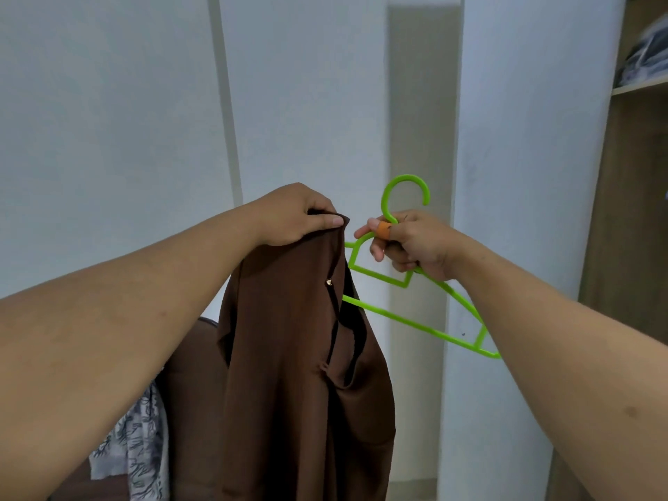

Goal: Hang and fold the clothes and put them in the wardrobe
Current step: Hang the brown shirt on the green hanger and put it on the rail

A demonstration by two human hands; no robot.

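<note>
A brown garment (289, 356) hangs down in front of me, with a small gold button on its front placket. My left hand (296, 215) pinches the garment's top edge and holds it up. My right hand (415, 244) grips a bright green plastic hanger (415, 320) just below its hook, and an orange band shows on one finger. The hanger's left end passes behind the garment's open front; its right arm slants down under my right forearm.
White wardrobe doors (108, 139) fill the background. An open wooden wardrobe (632, 211) stands at the right, with dark folded clothes (647, 56) on its upper shelf. A grey-and-white patterned cloth (137, 446) lies at the lower left, beside more brown fabric.
</note>
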